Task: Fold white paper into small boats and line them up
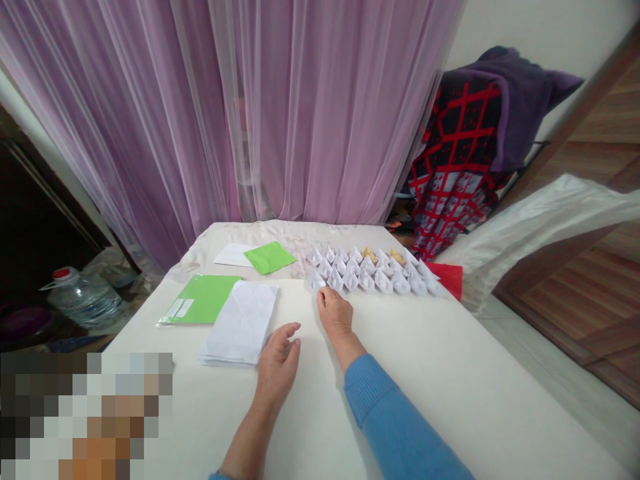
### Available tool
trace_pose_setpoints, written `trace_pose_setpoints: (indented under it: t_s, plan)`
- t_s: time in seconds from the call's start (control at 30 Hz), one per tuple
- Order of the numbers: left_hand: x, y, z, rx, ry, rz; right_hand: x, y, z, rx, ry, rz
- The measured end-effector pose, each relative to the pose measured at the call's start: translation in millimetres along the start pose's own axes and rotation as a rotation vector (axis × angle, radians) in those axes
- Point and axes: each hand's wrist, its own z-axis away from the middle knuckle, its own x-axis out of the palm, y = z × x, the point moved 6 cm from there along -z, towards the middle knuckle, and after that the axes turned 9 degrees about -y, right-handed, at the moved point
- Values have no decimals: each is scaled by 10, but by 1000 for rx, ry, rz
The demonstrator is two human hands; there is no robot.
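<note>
My right hand [335, 312], fingers curled together, is at the front left corner of the rows of folded paper boats. Its fingertips pinch the near edge of a white paper boat [315, 281] there and partly cover it. Several more white boats [383, 280] stand close together to the right, with a few yellow ones [397, 257] at the back. My left hand [279, 367] is open, thumb and fingers apart, with nothing in it. It rests by the right edge of a stack of white paper sheets [243, 320].
A green packet [203, 300] lies partly under the white stack. Behind it, a green sheet [270, 257] overlaps a white sheet [233, 254]. Something flat and red [450, 280] is at the table's right edge. A large water bottle [85, 300] stands left of the white table [425, 373].
</note>
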Motion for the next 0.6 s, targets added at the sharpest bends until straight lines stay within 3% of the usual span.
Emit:
trace_pose_setpoints:
  t_s: [0.6]
  plan:
    - [0, -10, -2, -7, -6, 19, -40, 33, 43, 66, -14, -31]
